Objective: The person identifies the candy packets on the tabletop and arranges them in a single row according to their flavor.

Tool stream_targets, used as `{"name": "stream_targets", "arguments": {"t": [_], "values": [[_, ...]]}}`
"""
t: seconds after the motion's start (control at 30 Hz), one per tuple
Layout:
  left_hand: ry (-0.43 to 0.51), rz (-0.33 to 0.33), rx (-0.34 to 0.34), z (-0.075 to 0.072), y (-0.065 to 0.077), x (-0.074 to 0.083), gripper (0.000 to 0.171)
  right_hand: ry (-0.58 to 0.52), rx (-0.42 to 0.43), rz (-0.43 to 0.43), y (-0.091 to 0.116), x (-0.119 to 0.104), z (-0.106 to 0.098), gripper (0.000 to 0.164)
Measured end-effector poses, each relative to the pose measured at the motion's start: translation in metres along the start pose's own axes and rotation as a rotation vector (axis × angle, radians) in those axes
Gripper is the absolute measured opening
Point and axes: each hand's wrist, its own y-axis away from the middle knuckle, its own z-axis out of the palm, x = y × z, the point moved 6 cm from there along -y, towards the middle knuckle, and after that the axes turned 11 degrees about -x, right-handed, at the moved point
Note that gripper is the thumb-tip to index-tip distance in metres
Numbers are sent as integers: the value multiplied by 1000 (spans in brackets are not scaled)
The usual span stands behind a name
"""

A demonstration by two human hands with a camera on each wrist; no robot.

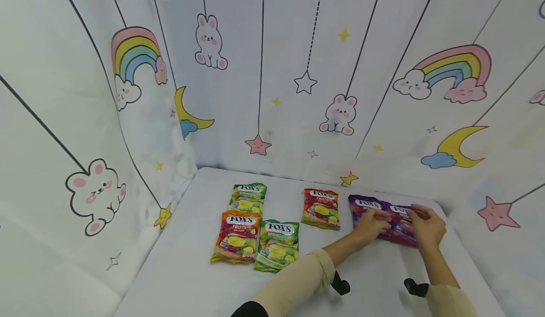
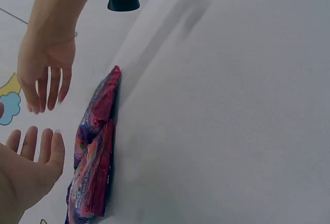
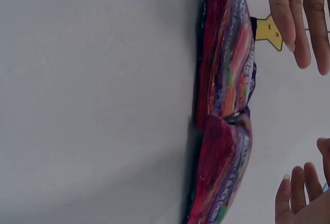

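Two purple Fox's candy bags lie side by side at the table's right, their edges meeting. My left hand [image 1: 372, 224] is over the left purple bag [image 1: 359, 205], partly covering it from the head camera. Over the outer end of the right purple bag [image 1: 400, 222] is my right hand [image 1: 427, 224]. In the left wrist view, my left hand [image 2: 31, 167] and right hand [image 2: 49, 64] face each other with loosely extended fingers and nothing between them. The right wrist view shows a gap between the left fingers [image 3: 304, 23] and the bags.
An orange Fox's bag [image 1: 321, 208] lies just left of the purple pair. Farther left are a green bag [image 1: 247, 198], another orange bag [image 1: 235, 237] and a second green bag [image 1: 277, 246], grouped closely. Patterned cloth walls [image 1: 272, 47] enclose the white table [image 1: 183, 260].
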Motion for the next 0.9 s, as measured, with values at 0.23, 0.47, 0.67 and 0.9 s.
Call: {"name": "stream_targets", "arguments": {"t": [0.23, 0.47, 0.67, 0.9], "values": [[0, -46, 217, -23, 11, 16, 7, -133, -71, -71, 10, -36, 15, 39], [-122, -64, 334, -49, 24, 27, 6, -88, -147, -75, 23, -55, 36, 42], [-215, -15, 415, -72, 34, 38, 3, -75, -197, -166, 40, -68, 60, 37], [-450, 85, 568, -97, 48, 45, 7, -80, -315, -229, 57, -76, 94, 35]]}}
